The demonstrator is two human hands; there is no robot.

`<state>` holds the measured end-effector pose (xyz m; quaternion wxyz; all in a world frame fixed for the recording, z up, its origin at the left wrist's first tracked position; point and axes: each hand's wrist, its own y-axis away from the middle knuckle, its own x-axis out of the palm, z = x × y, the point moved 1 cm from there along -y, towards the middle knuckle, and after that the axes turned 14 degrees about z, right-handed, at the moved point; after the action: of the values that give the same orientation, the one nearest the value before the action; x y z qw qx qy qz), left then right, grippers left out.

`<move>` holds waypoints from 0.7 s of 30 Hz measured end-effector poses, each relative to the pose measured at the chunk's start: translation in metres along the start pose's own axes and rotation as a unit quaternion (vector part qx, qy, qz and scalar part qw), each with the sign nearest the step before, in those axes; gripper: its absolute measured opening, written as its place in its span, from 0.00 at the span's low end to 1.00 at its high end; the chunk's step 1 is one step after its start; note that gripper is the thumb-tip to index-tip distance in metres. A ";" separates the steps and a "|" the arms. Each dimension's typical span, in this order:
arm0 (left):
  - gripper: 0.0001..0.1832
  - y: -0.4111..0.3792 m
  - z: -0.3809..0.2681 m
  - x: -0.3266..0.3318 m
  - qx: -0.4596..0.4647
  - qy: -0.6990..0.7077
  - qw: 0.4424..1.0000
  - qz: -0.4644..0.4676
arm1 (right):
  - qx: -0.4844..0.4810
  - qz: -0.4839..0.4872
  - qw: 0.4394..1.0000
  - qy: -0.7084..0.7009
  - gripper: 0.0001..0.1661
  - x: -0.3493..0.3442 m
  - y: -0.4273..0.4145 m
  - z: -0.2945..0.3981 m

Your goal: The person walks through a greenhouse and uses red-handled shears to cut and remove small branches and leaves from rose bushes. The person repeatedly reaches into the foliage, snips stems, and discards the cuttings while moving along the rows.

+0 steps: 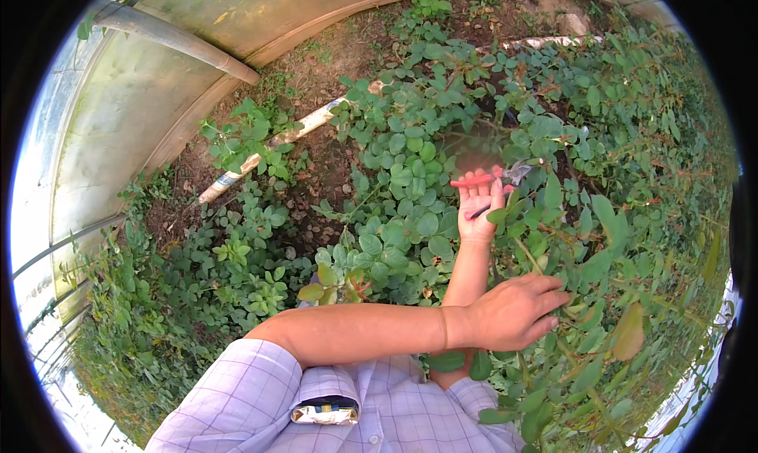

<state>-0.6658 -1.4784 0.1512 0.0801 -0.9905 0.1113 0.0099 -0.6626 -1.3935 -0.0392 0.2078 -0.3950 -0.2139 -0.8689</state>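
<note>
Pruning shears with red handles (477, 181) lie across the curled fingers of my right hand (478, 209), palm up, with the thumb at the right side. Their grey blades (519, 172) reach in among the leaves, partly covered. My left arm crosses over my right forearm. Back up, my left hand (520, 312) is nearer my body, its fingers bent toward the right at a leafy rose stem (529, 256). Leaves and the hand itself hide whether the fingers grip it. Rose foliage surrounds both hands.
Dense thorny-looking rose bushes (408, 186) spread on both sides. Pale poles (311, 123) lie on the soil beyond. A plastic-sheeted greenhouse wall (148, 92) curves behind, with a slanted strut (177, 38) at the upper left. Near leafy branches (628, 331) stand at my right.
</note>
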 end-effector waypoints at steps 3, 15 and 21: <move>0.21 0.004 0.001 -0.001 0.004 -0.008 1.000 0.011 | 0.006 0.005 1.000 -0.012 0.19 0.002 -0.001 0.005; 0.21 0.004 0.000 -0.006 0.010 -0.004 1.000 -0.005 | 0.092 -0.043 0.994 0.045 0.27 0.005 0.037 -0.029; 0.20 0.003 0.001 -0.003 0.004 0.005 1.000 0.003 | 0.038 0.003 0.999 0.015 0.29 -0.002 0.030 -0.013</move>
<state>-0.6693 -1.4801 0.1496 0.0831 -0.9900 0.1143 0.0043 -0.6533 -1.4244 -0.0418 0.2290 -0.3743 -0.2425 -0.8652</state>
